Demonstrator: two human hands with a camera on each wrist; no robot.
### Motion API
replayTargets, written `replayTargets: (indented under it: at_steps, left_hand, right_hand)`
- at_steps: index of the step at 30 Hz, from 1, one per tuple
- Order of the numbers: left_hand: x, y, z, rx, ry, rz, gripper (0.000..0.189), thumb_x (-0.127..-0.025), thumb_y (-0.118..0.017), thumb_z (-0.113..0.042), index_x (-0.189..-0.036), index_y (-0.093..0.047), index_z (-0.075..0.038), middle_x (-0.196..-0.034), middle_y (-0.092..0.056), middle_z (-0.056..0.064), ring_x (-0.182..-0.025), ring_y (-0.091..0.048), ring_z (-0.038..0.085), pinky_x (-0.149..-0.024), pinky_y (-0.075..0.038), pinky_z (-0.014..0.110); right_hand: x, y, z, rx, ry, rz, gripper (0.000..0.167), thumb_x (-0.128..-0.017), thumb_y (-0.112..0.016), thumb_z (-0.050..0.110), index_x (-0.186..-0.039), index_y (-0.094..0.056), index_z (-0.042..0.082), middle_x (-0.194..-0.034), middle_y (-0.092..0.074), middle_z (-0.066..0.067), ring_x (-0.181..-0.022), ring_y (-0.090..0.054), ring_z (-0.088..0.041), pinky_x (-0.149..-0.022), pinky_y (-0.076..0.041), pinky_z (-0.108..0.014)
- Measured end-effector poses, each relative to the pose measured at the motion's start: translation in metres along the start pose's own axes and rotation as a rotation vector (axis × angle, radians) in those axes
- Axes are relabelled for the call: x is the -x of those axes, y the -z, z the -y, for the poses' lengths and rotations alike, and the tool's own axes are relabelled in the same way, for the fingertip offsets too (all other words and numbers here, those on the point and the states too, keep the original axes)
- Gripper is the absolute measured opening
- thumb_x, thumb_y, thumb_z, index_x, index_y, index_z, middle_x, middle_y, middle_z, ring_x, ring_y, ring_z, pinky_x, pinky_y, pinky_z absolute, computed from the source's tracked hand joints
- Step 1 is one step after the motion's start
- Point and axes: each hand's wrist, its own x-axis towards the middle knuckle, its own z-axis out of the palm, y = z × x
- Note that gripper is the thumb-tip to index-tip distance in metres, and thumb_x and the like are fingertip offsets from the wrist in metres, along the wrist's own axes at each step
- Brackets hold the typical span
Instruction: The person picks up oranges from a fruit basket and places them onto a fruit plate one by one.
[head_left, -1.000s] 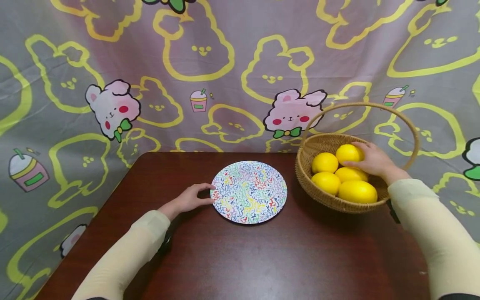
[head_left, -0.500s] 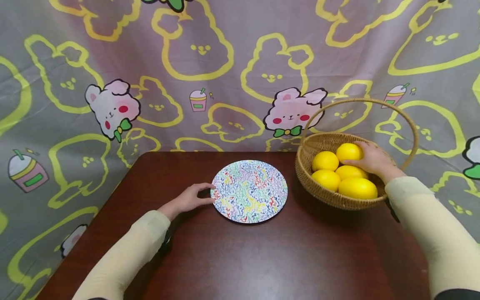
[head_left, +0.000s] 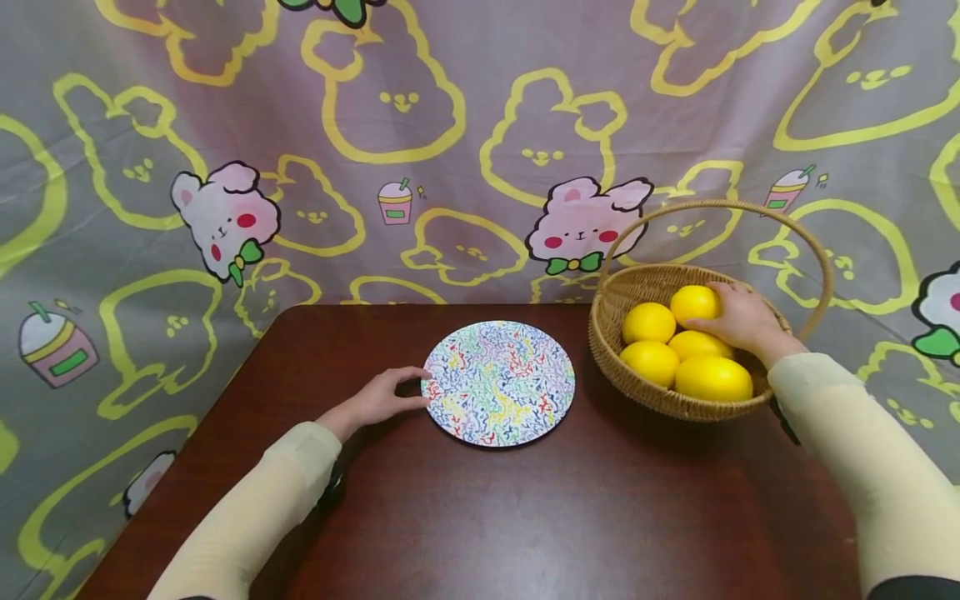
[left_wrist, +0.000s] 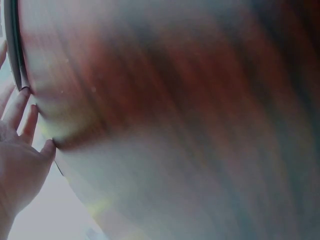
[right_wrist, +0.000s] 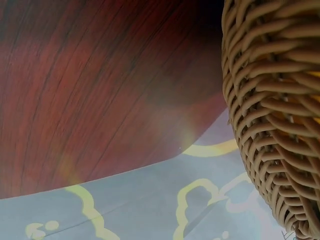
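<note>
My right hand (head_left: 742, 319) reaches into a wicker basket (head_left: 667, 406) and holds the rear yellow lemon (head_left: 693, 305), thumb on its near side. Several more lemons, among them a large front one (head_left: 713, 379), lie around it in the basket. My left hand (head_left: 377, 396) rests at the left edge of a round plate (head_left: 498, 383) with a multicoloured squiggle pattern, its thumb and fingertips touching the rim. In the left wrist view the hand (left_wrist: 22, 165) shows at the left, beside the plate's dark edge (left_wrist: 14, 50). The right wrist view shows only the basket's woven side (right_wrist: 272, 120).
Plate and basket stand on a dark reddish-brown wooden table (head_left: 525, 517). The basket's tall hoop handle (head_left: 720, 204) arches above the lemons. Behind the table's back edge hangs a grey-pink curtain (head_left: 450, 125) with cartoon prints.
Almost nothing differs. The right hand stays on the rear lemon in the basket, apart from a very slight shift. The left hand and the plate have not moved.
</note>
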Motion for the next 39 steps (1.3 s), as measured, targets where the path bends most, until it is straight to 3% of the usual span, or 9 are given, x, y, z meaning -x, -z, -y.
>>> replayTargets:
  at_steps: [10, 18, 26, 35, 39]
  left_hand:
    - [0.001, 0.001, -0.002, -0.007, -0.02, -0.001, 0.051, -0.086, -0.075, -0.031, -0.131, -0.059, -0.011, -0.134, -0.056, 0.009, -0.128, -0.045, 0.028, -0.108, -0.032, 0.049]
    - [0.001, 0.003, -0.003, -0.012, -0.018, -0.003, 0.051, -0.087, -0.075, -0.031, -0.131, -0.059, -0.011, -0.134, -0.056, 0.01, -0.128, -0.045, 0.029, -0.108, -0.032, 0.05]
    - [0.0, 0.001, 0.0, -0.01, -0.017, -0.002, 0.051, -0.087, -0.075, -0.032, -0.131, -0.059, -0.011, -0.134, -0.056, 0.01, -0.128, -0.045, 0.028, -0.108, -0.032, 0.05]
    - [0.001, 0.001, 0.0, 0.0, -0.01, 0.005, 0.052, -0.086, -0.075, -0.034, -0.131, -0.059, -0.012, -0.135, -0.055, 0.01, -0.129, -0.044, 0.029, -0.108, -0.031, 0.051]
    - [0.001, 0.001, -0.001, 0.0, -0.013, 0.004, 0.052, -0.086, -0.075, -0.033, -0.131, -0.059, -0.012, -0.135, -0.055, 0.01, -0.129, -0.044, 0.029, -0.108, -0.031, 0.05]
  right_hand:
    - [0.008, 0.012, 0.014, -0.016, -0.007, -0.019, 0.097, -0.089, -0.062, 0.054, -0.144, -0.022, -0.014, -0.13, -0.03, -0.042, -0.114, -0.034, -0.059, -0.092, -0.03, -0.07]
    - [0.017, 0.023, 0.025, -0.047, 0.025, -0.024, 0.094, -0.089, -0.064, 0.052, -0.144, -0.025, -0.012, -0.132, -0.031, -0.039, -0.115, -0.036, -0.056, -0.093, -0.03, -0.068]
    - [0.02, 0.026, 0.031, -0.073, 0.043, 0.005, 0.094, -0.087, -0.064, 0.056, -0.144, -0.028, -0.009, -0.136, -0.032, -0.036, -0.119, -0.036, -0.052, -0.092, -0.031, -0.066]
    - [0.016, 0.026, 0.03, -0.099, 0.056, 0.048, 0.092, -0.087, -0.068, 0.051, -0.143, -0.03, -0.011, -0.133, -0.034, -0.035, -0.116, -0.039, -0.05, -0.09, -0.034, -0.063]
    - [0.015, 0.024, 0.028, -0.152, 0.054, 0.052, 0.09, -0.087, -0.069, 0.047, -0.144, -0.028, -0.011, -0.139, -0.032, -0.036, -0.119, -0.039, -0.05, -0.094, -0.033, -0.063]
